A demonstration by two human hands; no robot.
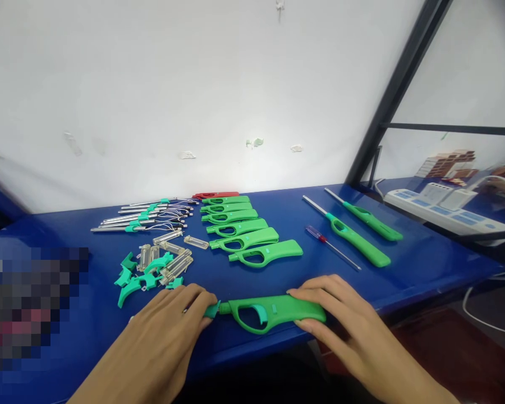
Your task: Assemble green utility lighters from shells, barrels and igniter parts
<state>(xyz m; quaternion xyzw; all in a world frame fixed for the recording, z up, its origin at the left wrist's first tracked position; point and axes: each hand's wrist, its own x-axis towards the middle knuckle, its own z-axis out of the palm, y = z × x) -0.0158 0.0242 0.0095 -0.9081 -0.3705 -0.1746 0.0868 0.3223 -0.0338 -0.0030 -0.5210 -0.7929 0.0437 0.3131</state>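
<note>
A green lighter body [284, 311] with a teal trigger in its opening lies near the table's front edge. My right hand [340, 322] is closed around its wide end, thumb below and fingers above. At its narrow end my left hand [180, 320] pinches a teal collar [212, 310], which touches or nearly touches the tip of the body. The rest of what the left hand holds is hidden beneath the fingers. Just beyond that hand lie teal triggers [130, 289] and clear fuel tanks [177, 266].
Metal lighter tubes with wires [143, 216] lie at the back left. Several green lighter shells [246, 238] and a red shell [219, 195] are stacked mid-table. A screwdriver [332, 247] and two long lighters [359, 241] lie right. A power strip [446, 210] stands beyond the black frame.
</note>
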